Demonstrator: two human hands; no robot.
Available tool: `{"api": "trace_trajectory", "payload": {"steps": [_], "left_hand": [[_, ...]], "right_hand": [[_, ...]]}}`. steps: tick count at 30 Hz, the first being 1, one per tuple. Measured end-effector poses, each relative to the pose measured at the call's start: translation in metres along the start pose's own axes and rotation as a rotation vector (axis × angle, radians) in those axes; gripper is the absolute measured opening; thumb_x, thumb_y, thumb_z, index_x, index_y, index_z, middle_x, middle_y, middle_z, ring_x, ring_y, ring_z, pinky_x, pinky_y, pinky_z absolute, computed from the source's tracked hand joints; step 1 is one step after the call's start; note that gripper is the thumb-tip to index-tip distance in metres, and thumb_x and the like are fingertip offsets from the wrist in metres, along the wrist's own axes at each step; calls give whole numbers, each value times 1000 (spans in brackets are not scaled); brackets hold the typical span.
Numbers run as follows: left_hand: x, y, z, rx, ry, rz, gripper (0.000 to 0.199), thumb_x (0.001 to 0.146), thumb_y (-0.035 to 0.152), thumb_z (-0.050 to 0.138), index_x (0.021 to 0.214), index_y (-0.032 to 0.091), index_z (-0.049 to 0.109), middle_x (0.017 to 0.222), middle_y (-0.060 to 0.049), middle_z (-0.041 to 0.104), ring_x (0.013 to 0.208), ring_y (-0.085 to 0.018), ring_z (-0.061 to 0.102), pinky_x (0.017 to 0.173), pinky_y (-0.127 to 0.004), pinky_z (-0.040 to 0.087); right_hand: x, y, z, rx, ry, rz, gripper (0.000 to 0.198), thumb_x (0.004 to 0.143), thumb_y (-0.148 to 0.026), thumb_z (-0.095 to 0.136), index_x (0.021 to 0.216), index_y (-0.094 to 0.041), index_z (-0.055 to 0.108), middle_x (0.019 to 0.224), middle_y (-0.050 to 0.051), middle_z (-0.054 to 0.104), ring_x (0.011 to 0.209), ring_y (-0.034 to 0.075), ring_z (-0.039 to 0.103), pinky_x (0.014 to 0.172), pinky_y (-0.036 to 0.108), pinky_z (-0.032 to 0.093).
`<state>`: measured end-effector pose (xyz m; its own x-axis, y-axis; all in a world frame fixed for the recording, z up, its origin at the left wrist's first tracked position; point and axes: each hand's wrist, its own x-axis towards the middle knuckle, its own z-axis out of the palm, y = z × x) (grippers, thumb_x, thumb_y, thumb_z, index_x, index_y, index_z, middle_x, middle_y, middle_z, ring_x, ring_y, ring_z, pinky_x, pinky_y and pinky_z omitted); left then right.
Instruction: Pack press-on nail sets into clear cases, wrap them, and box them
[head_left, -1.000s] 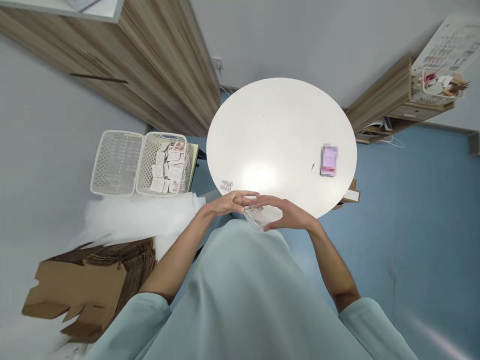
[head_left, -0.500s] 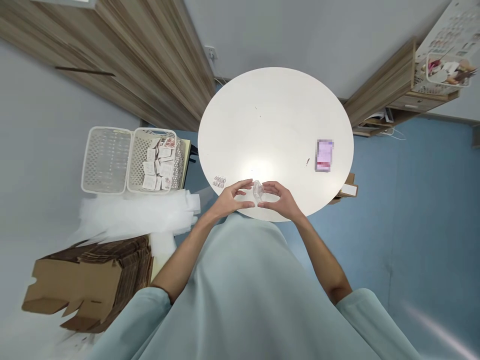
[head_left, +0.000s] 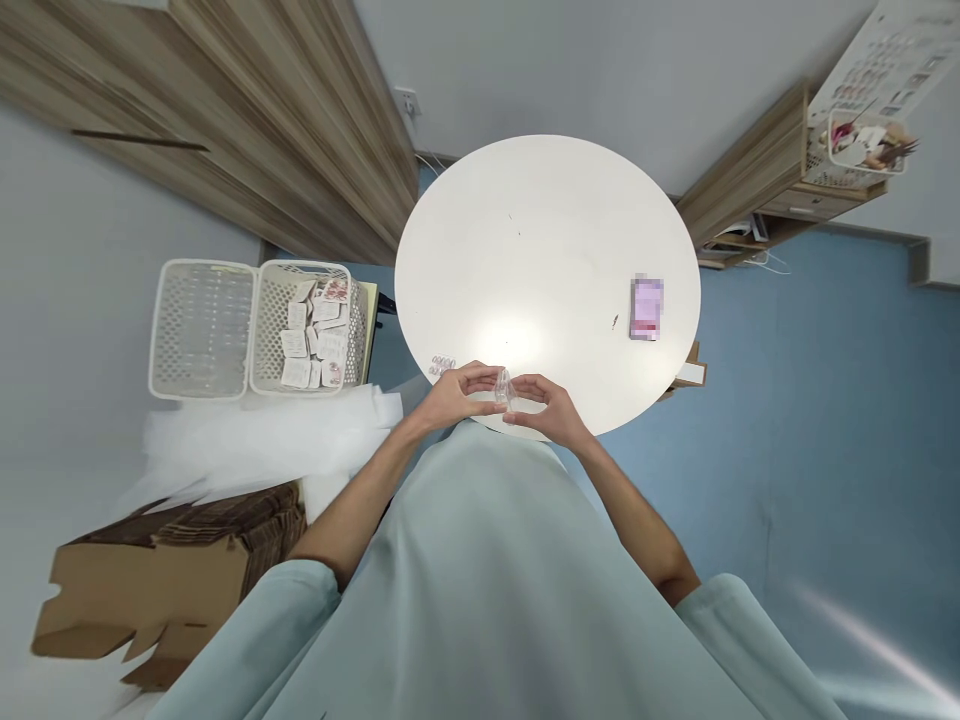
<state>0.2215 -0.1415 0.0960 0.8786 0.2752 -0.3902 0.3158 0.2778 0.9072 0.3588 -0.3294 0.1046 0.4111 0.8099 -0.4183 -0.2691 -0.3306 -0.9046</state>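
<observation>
A small clear plastic case (head_left: pixel 504 386) is held between my two hands over the near edge of the white round table (head_left: pixel 540 210). My left hand (head_left: pixel 463 393) grips its left side, thumb on the near end and fingers on the far end. My right hand (head_left: pixel 553 408) holds the right side in the same way, fingers curved. The case seems to be parted a little, with two clear faces at an angle; whether anything is inside I cannot make out. Just beyond my left hand lie several small pinkish oval pieces (head_left: pixel 441 365) in rows, partly hidden.
A blurred purple-pink box (head_left: pixel 646 308) lies on the table's right side. To the left stand a white lidded basket (head_left: pixel 264 375) of small white packets, white wrapping sheets (head_left: pixel 255 440) and flattened cardboard boxes (head_left: pixel 172 590). A wooden cabinet (head_left: pixel 300 130) stands behind them.
My hands and the clear case have shifted slightly left, nearer the oval pieces. The case's faces look wider apart than before. The whole view has also moved slightly.
</observation>
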Motion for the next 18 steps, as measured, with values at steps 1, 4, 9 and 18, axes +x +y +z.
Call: {"api": "trace_trajectory", "payload": {"steps": [1,4,9,18], "left_hand": [[-2,-1,-4,-19,-10,-15,72,60,38,102,126,20,79,128,-12,70,120,-35,69,118,-58,49],[-8,-5,-17,-72,-42,-66,73,59,38,103,125,19,80,128,-13,73,122,-37,69,118,-59,48],[-20,-11,-35,-150,-29,-121,77,57,39,103,127,18,78,131,-15,74,128,-40,67,117,-60,48],[-34,-27,-59,-340,70,-47,73,67,43,98,131,17,76,136,-17,73,135,-39,62,121,-56,43]], "right_hand": [[0,0,3,20,-7,21,65,64,-46,100,118,-27,70,127,7,77,128,30,69,118,51,52],[0,-2,9,81,-48,76,66,64,-44,100,120,-27,69,124,7,78,126,31,71,113,51,55],[3,-7,24,121,-50,146,63,66,-44,98,119,-28,67,123,8,78,125,30,70,106,50,59],[13,2,71,160,216,15,44,81,-61,84,101,-24,71,116,8,78,108,27,76,107,47,58]]}}
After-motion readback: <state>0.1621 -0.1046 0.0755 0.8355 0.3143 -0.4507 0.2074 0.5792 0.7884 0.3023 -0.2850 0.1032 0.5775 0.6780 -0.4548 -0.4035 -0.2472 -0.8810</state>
